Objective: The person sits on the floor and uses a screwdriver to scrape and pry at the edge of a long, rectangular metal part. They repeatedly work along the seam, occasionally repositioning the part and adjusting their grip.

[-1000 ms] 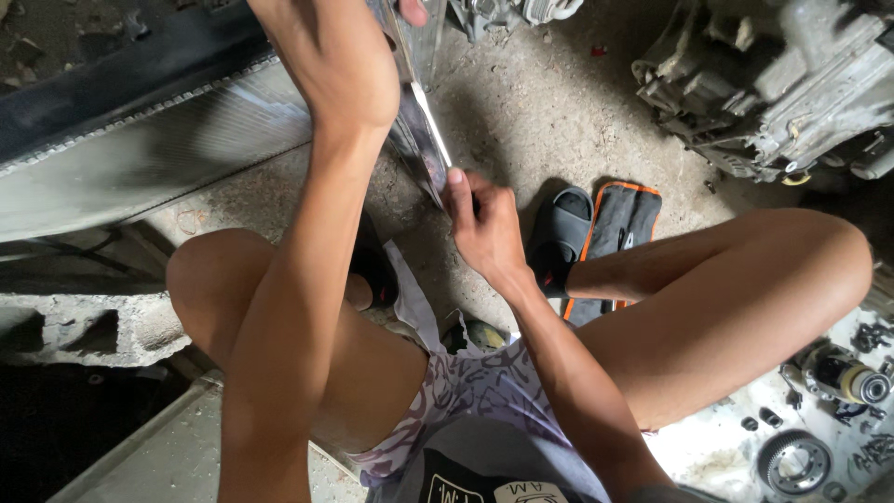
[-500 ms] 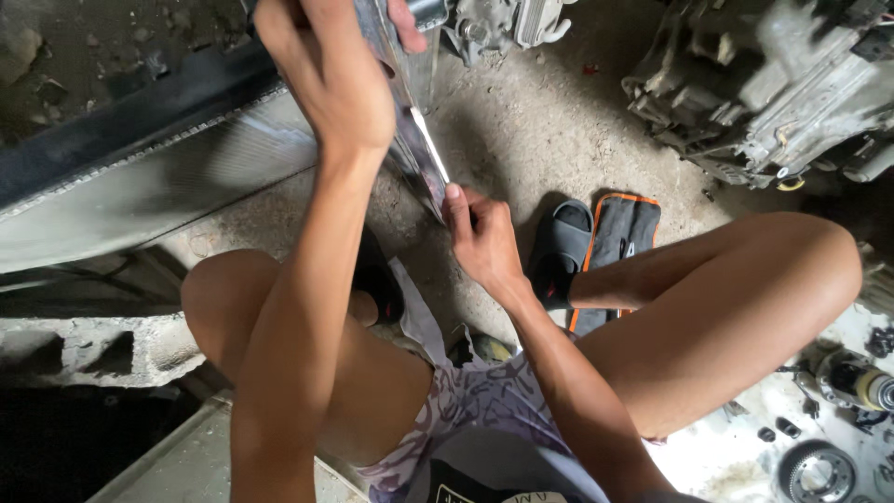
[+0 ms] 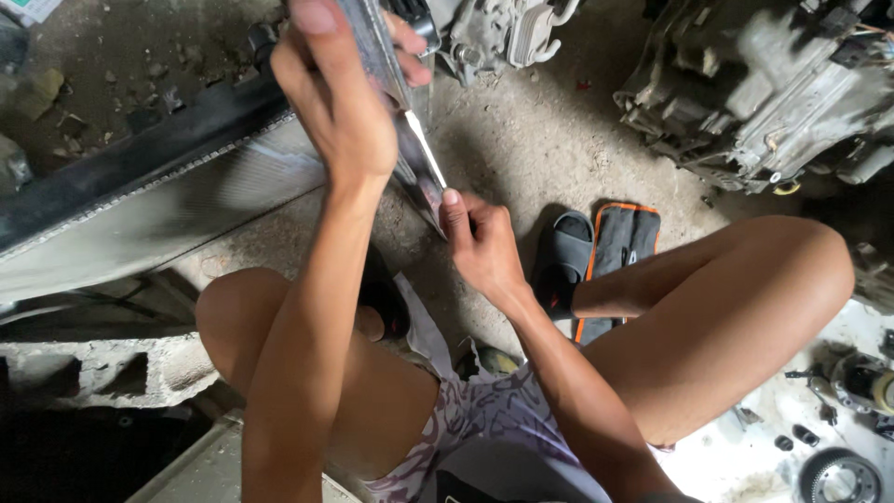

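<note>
A finned radiator leans at the far left. The left hand is clamped around the upper part of a long metal strip, held upright over the dirt floor. The right hand pinches its lower tip. A grey sandal lies to the right.

- metal strip: thin, bright, glossy along its edge, gripped in both hands;
- radiator: finely ribbed matt grey metal, black plastic rail;
- ground: rough, dusty concrete;
- sandal: matt black rubber;
- engine block: dull, grimy cast metal
</note>
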Demonstrator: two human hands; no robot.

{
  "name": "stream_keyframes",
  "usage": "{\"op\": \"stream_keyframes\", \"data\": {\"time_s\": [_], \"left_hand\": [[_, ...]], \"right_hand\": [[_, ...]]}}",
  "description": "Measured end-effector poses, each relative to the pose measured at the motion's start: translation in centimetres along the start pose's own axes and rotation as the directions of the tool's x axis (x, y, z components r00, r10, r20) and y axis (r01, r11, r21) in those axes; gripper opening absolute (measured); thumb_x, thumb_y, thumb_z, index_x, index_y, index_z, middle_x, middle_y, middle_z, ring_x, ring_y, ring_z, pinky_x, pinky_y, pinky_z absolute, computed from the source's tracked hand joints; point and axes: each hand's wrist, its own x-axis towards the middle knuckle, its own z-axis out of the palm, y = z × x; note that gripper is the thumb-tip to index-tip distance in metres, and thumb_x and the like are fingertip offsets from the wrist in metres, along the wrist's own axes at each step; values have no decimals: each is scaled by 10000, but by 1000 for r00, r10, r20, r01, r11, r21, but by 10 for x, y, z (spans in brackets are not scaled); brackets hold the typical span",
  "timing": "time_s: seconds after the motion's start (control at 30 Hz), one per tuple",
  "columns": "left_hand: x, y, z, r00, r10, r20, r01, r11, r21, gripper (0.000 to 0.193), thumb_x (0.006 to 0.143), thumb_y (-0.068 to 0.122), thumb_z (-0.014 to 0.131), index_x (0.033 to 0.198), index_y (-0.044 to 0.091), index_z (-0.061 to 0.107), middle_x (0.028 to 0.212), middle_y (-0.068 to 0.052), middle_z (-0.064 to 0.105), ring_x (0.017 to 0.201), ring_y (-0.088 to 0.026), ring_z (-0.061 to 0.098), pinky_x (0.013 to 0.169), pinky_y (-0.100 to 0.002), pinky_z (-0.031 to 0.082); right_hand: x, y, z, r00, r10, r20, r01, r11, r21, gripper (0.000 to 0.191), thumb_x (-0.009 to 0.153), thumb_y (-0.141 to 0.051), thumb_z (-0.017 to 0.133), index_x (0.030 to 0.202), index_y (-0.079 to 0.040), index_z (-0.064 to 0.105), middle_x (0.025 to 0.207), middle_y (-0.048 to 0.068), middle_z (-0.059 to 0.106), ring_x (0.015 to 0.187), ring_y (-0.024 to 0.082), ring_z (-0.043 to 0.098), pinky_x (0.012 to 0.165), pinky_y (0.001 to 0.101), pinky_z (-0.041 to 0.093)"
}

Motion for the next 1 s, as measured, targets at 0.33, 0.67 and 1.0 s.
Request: {"op": "stream_keyframes", "data": {"time_s": [0.33, 0.67, 1.0], "left_hand": [[-9, 2, 7, 998, -57, -12, 57, 997, 42, 766, 1054, 681, 456, 996, -64, 626, 876, -164, 737, 619, -209, 717, 591, -314, 596], [-4, -5, 4, 998, -57, -33, 59, 997, 49, 742, 1067, 673, 451, 993, -49, 602, 827, -147, 730, 624, -202, 692, 597, -298, 540], [-10, -2, 7, 996, -74, -50, 76, 996, 40, 704, 1078, 639, 452, 990, -43, 604, 834, -122, 709, 619, -181, 678, 631, -310, 557]], "right_hand": [[30, -62, -20, 976, -214, -23, 216, 973, 86, 477, 1132, -311, 461, 771, -23, 584, 620, -11, 501, 573, 72, 452, 516, 307, 375], [11, -47, -9, 997, -62, -46, 60, 997, -43, 458, 1089, -325, 504, 772, -13, 609, 545, 66, 526, 492, 125, 478, 481, 350, 395], [25, -69, -3, 970, -185, -156, 169, 979, -109, 383, 1093, -264, 505, 826, -8, 607, 549, 161, 526, 417, 251, 493, 476, 425, 384]]}}
